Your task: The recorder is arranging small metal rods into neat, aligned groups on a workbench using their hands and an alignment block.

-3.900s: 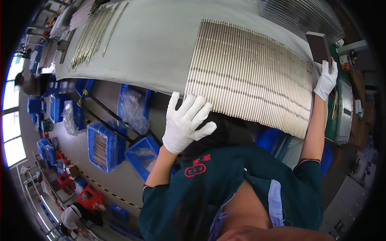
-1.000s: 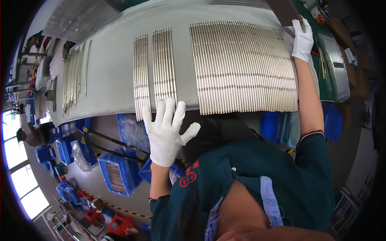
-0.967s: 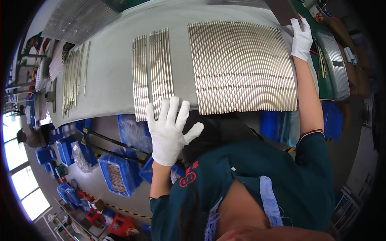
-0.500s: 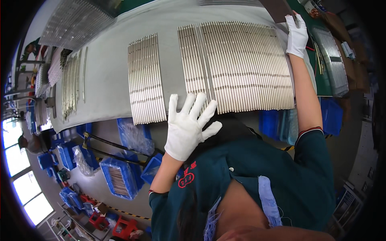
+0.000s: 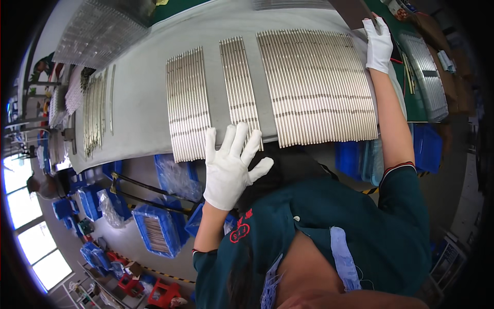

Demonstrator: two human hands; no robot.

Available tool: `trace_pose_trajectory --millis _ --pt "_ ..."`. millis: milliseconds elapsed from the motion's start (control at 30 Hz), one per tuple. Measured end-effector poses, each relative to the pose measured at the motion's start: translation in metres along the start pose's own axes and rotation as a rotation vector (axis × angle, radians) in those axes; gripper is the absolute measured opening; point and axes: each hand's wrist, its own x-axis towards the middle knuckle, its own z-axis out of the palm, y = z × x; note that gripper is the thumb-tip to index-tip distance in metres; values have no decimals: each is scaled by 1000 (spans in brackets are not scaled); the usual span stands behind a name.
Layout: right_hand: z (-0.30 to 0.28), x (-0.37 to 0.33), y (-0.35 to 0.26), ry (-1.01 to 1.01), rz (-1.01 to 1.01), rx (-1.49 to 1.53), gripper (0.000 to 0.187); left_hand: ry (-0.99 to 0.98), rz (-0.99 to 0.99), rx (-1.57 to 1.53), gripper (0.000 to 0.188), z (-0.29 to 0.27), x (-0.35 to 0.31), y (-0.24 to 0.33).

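Observation:
Slim silvery metal rods lie side by side on the grey-covered table in three main groups: a left group [image 5: 188, 103], a narrow middle group [image 5: 241, 87] and a wide right group [image 5: 319, 87]. Bare cloth shows between them. My left hand [image 5: 229, 172], in a white glove, has its fingers spread at the near end of the middle group, fingertips over the rod ends. At the far right, my white-gloved right hand [image 5: 380, 49] has thumb and fingers on either side of the corner of a dark brown board [image 5: 355, 13]. Part of that grip is hidden.
A few separate rods [image 5: 95, 110] lie at the table's left end, near a stack of clear ribbed trays [image 5: 100, 33]. Another ribbed tray [image 5: 424, 77] lies on green matting at right. Blue bins [image 5: 154, 229] stand on the floor below the near edge.
My left hand has moved left, and the narrow middle group of rods has shifted left with it, widening the gap to the right group. My right hand stays at the board.

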Motion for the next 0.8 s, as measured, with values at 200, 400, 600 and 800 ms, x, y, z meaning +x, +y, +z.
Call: trace_pose_trajectory --millis 200,400,600,800 --pt "4 -3 -2 18 -6 -30 49 25 91 -89 66 12 18 17" --pt "8 -2 -4 12 -25 -27 49 24 95 -34 62 9 12 9" --pt "17 -10 -19 40 77 -118 53 29 -23 159 65 -4 -11 -6" --pt "20 -15 -27 83 66 -201 50 -39 92 49 68 6 21 16"
